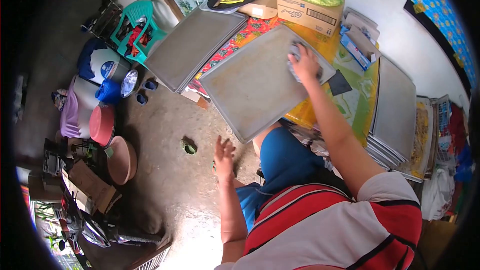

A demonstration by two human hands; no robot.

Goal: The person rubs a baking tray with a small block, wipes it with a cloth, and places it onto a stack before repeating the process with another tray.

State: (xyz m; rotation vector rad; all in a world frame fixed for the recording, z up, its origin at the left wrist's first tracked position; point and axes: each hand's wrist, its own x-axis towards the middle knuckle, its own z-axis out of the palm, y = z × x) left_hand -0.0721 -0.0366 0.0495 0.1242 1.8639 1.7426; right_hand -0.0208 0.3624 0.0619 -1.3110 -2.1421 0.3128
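Head cam: right hand (305, 64) is pressing a grey cloth (296, 52) onto the far corner of a big metal tray (250, 90), grip clamped on the cloth. Tray is lying tilted on the table (350, 105), near edge hanging over twd the person's lap. Left hand (223, 152) is hanging free over the floor (170, 170), fingers spread, holding nothing. Another tray (192, 45) is lying to the left, tray stack (395, 115) at right, cardboard box (307, 12) behind.

Tray (250, 90): lay on table (345, 65). Left of it, second tray (192, 45); behind it, cardboard box (310, 12); right of it, tray stack (395, 115). Right hand (305, 65) on its far corner with cloth (296, 52); left hand (224, 152) before it, off the table.
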